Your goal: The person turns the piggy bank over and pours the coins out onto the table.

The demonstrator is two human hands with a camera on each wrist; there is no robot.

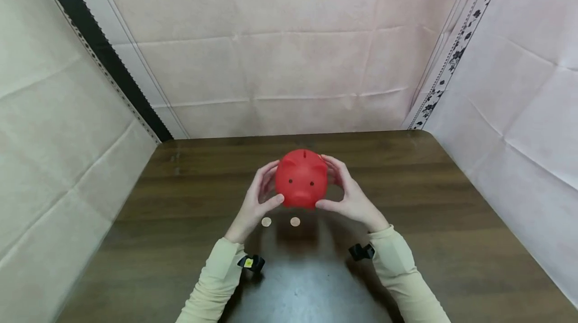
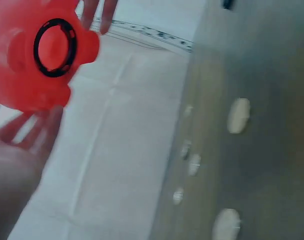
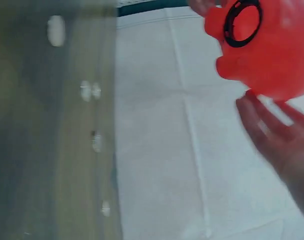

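Observation:
A red piggy bank is held up off the table between both hands, its snout toward me and the coin slot on top. The left hand grips its left side, thumb low near the snout. From the right, the right hand holds the other side in the same way. Both wrist views look at the underside, where a black ring surrounds a round red centre and stubby feet show. Two coins, a left one and a right one, lie on the table just nearer than the bank.
The brown wooden table has a glossy patch toward the front. More small pale pieces, like the one at the edge, lie farther back, hidden from the head view by the bank and hands. Pale cloth walls enclose the back and sides.

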